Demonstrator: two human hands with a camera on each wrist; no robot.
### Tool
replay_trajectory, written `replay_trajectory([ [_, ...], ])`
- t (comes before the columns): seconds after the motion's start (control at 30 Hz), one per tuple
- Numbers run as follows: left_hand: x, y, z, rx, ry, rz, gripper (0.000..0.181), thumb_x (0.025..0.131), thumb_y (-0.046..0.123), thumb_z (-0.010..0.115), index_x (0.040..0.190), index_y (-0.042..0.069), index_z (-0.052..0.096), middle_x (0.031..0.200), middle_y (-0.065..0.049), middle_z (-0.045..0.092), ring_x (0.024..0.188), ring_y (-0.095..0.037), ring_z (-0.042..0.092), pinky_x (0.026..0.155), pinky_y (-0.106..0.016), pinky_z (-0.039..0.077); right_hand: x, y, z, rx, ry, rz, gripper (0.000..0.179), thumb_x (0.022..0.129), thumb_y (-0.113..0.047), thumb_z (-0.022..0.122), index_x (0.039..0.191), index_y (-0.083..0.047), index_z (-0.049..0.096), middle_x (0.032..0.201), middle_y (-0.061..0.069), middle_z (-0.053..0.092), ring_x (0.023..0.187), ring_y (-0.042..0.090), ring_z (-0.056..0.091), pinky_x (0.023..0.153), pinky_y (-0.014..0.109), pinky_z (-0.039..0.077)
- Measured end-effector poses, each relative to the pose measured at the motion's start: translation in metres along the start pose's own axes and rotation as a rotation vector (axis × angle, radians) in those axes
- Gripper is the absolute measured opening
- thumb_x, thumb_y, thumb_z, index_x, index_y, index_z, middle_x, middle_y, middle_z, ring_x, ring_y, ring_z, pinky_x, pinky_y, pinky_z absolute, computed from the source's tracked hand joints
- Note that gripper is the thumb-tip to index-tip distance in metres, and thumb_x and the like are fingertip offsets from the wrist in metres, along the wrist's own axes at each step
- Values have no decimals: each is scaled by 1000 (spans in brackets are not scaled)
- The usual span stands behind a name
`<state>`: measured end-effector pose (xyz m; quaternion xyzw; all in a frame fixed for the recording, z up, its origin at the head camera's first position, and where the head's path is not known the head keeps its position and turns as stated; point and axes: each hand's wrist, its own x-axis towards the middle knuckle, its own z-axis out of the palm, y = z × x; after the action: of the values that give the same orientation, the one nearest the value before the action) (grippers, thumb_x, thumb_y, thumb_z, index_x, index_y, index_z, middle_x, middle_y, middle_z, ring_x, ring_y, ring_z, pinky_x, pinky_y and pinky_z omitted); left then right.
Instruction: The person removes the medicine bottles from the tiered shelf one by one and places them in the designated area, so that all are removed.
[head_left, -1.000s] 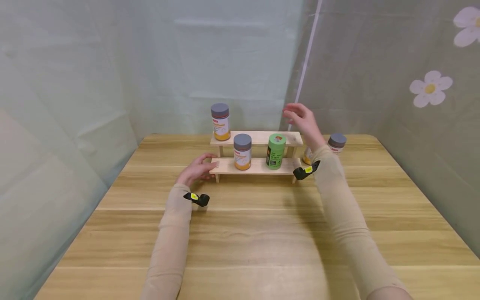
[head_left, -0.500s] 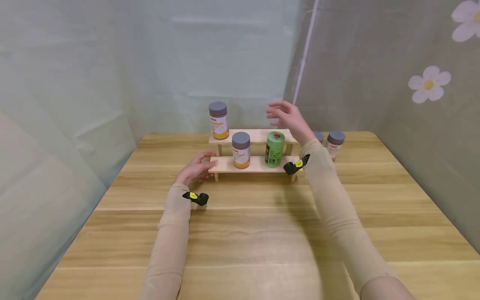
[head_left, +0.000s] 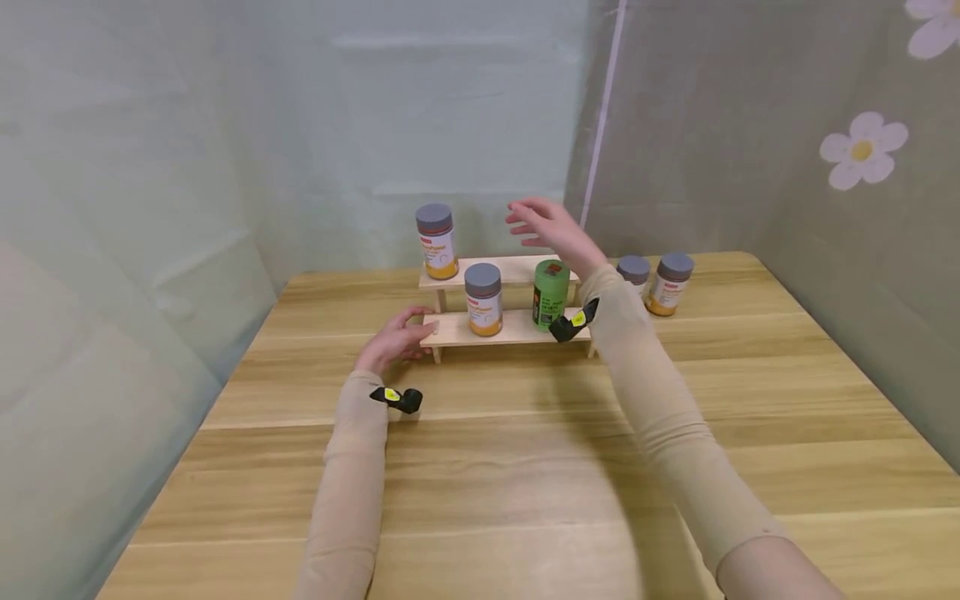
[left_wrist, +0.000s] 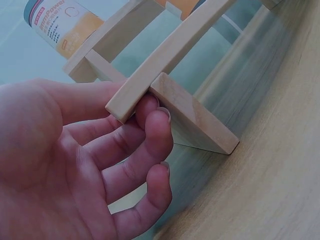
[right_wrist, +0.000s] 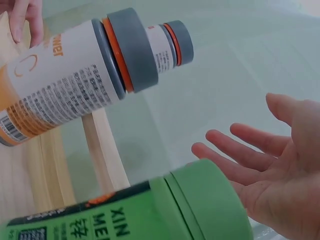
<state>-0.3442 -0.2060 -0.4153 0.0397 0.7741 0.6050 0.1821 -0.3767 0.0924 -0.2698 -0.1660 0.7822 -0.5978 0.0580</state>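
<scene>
Well, the smooth wooden two-tier rack (head_left: 517, 327), bearing cylindrical bottles (head_left: 483, 300), stands on a wood-grained table (head_left: 487, 467), its lower plank (head_left: 454, 332) pinched in the left hand (head_left: 396, 340), the right hand (head_left: 557, 229) raised above the upper tier (head_left: 504, 270), fingers (right_wrist: 240, 151) loosely spread

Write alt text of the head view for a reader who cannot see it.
A person's left hand holds a two-tier wooden shelf; the empty right hand is raised. A gray-lidded jar stands on the upper tier, another gray-lidded jar and a green jar on the lower, and two gray-lidded jars on the table at right.
</scene>
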Motion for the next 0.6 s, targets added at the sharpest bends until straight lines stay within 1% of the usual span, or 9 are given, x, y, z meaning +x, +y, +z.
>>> replay_trajectory([
  [0.13, -3, 0, -1, 5, 6, 3, 53, 99, 23, 55, 145, 11, 32, 84, 5, 65, 69, -9, 63, 65, -25, 50, 3, -3, 11, -27, -3, 10, 47, 102, -38, 46, 140, -8, 46, 138, 14, 53, 129, 29, 52, 109, 41, 42],
  [0.27, -5, 1, -3, 13, 15, -1, 53, 99, 24, 56, 144, 11, 33, 82, 7, 65, 68, -9, 63, 64, -24, 49, 8, -7, 25, -46, -23, 5, 47, 102, -36, 46, 140, -7, 46, 138, 15, 53, 129, 29, 52, 110, 41, 41],
  [0.43, -5, 0, -5, 12, 7, -8, 54, 99, 25, 56, 145, 11, 32, 80, 9, 65, 67, -10, 63, 64, -24, 49, 13, -11, 40, -51, -36, 20, 45, 102, -33, 48, 139, -7, 47, 137, 15, 54, 127, 28, 54, 110, 42, 41],
  [0.6, -3, -3, -6, 0, 4, -14, 54, 99, 25, 54, 146, 11, 32, 78, 8, 65, 66, -10, 63, 62, -26, 49, 17, -12, 49, -104, -75, 33, 43, 101, -32, 50, 138, -10, 49, 140, 12, 53, 126, 26, 54, 108, 40, 41],
])
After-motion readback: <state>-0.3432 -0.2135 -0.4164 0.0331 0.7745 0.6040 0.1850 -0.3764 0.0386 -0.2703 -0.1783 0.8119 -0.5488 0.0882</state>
